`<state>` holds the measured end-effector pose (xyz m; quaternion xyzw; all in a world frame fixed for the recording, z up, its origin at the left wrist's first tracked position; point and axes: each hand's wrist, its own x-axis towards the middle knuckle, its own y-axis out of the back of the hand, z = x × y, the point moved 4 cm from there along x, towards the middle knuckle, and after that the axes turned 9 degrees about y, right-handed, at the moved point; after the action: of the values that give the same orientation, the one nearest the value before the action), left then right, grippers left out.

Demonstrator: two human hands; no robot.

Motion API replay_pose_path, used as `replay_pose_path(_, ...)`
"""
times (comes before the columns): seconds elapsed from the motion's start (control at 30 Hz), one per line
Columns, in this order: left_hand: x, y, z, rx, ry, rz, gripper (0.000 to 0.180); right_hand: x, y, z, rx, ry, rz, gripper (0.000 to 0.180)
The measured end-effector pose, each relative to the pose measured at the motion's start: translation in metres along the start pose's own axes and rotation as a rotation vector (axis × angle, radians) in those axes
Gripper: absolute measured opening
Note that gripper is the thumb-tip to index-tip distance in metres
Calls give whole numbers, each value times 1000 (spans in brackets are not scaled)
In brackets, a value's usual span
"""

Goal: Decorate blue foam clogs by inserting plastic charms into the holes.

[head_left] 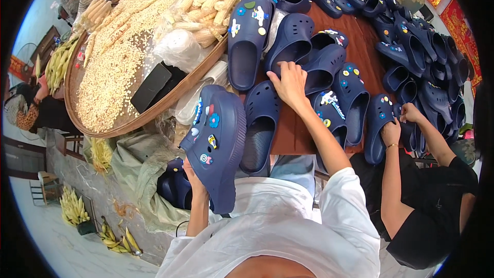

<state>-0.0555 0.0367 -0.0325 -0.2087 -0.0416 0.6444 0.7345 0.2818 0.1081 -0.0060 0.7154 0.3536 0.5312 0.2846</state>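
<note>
On the reddish-brown worktop, navy clogs lie heaped beside a corn-filled basket tray.
Left hand grips a charm-decorated clog; right hand rests open-fingered on a plain clog.

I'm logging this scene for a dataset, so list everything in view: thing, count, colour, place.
decorated clog: one, navy with coloured charms, held up at lower centre
clogs on the table: many, navy, some with charms, centre to right
table: one, reddish brown, under the clogs
basket tray: one, woven brown, upper left
corn kernels: a heap, pale yellow, in the tray
corn cobs: many, pale, on the tray's far side
black flat object: one, in the tray
co-worker's hands: two, on a clog at right
left hand: holds the decorated clog from below
right hand: rests on the clogs at centre
</note>
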Motion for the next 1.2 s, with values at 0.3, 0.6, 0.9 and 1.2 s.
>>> replay_pose_path(0.3, 0, 7, 5, 13, 22, 1, 42, 13, -26, 15, 304, -149, -46, 25)
replay_pose_path(0.6, 8, -5, 18, 224, -154, -62, 46, -6, 37, 21, 818, -269, 297, 17)
replay_pose_path(0.9, 13, -72, 82, 875, -644, -63, 33, -89, 134, -35, 946, -269, 356, 13)
replay_pose_path(1.2, 58, -150, 119, 1096, -1049, -115, 31, -168, 165, -66, 1009, -289, 400, 14)
